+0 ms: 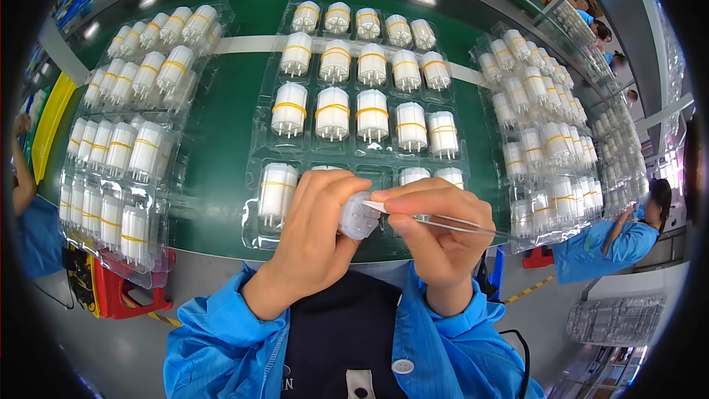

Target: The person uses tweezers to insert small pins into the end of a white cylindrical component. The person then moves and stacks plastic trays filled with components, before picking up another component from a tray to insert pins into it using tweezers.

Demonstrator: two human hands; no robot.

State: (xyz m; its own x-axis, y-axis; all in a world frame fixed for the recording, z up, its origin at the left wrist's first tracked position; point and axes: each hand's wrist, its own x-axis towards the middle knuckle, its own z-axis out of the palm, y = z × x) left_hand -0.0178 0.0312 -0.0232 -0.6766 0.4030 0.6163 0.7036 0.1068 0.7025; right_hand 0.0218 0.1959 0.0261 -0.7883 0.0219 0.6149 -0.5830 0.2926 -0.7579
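My left hand (314,225) is wrapped round a white cylindrical part (360,220), its end face turned toward my right. Pinched in my right hand (436,229) are metal tweezers (461,226), whose pale tip touches or nearly touches that end face. Both hands are over the near edge of a clear plastic tray (258,133). Rows of white cylinders with yellow bands and metal pins, such as one banded cylinder (332,113), fill much of the tray. Fingers hide part of its front row.
Stacked trays of similar cylinders stand at left (173,177) and right (517,170) on the green table (214,125). A red stool (122,288) is below left. One person in blue (613,244) is at right; another person's arm (22,170) shows at far left.
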